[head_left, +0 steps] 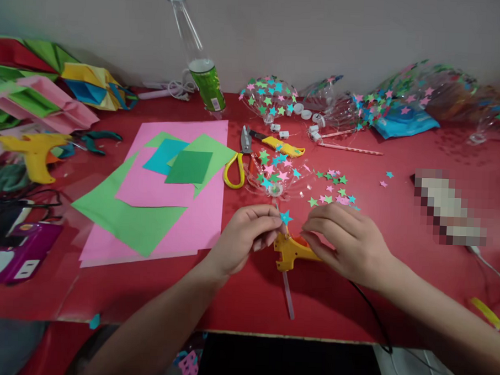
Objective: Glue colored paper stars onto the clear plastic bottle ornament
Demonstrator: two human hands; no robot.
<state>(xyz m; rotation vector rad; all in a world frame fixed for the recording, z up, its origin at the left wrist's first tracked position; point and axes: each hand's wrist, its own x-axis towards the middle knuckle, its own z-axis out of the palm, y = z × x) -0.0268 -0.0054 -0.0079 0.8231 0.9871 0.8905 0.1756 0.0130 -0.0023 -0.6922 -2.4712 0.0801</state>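
My left hand (250,232) is closed in a pinch, its fingertips at the edge of a small blue paper star (286,217). Just right of the star is my right hand (347,241), fingers curved and thumb a little apart, with nothing visible between them. Below both hands lies a yellow hot glue gun (287,254), its nozzle close under the star and a clear glue stick (288,294) poking out of its back. Beyond my hands sits a cut clear plastic bottle piece (276,188) with colored stars on its spread strips. Loose stars (330,199) lie scattered right of it.
Pink sheets (207,219) and green paper (144,232) lie on the left. Scissors (235,170), a yellow cutter (283,146) and a bottle (208,83) stand behind. Finished-looking star pieces (270,94) line the wall. A power strip (450,210) is at right.
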